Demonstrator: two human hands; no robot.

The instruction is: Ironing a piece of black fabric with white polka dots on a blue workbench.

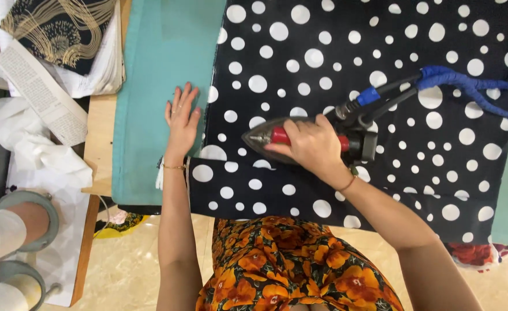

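Near edge: person's orange-flowered garment [282, 265] is filling the bottom of the view, both forearms are reaching up from it over the table.
Right hand: right hand [311, 145] is wrapping tight around the red handle of the iron [300, 141], fingers closed over the grip, thin bracelet showing at the wrist.
Iron position: it is sitting flat on the polka-dot fabric [380, 69], near the cloth's lower left part, just right of the other hand.
Iron axis: long axis is running nearly left-right across the view, very slightly tilted; pointed tip is facing left, heel with black housing is facing right.
Cord: blue-wrapped cable [473, 86] is leaving the heel and running up and right, off the frame edge.
Left hand: left hand [182, 118] is lying flat, fingers spread and pointing up, palm down on the teal pad cover [150, 86], thumb side touching the fabric's left edge. Holding nothing.
Hands: apart, iron tip lying between them.
Surface: black cloth with white dots is spreading over the teal cover, hem hanging over the near edge; wooden table edge [98, 144] is showing at left.
Far left: white paper and cloth scraps [40, 150] and a dark gold-patterned fabric piece [63, 29] are piling up beside the pad.
Room: glossy beige tiled floor [127, 270] is showing below the table.
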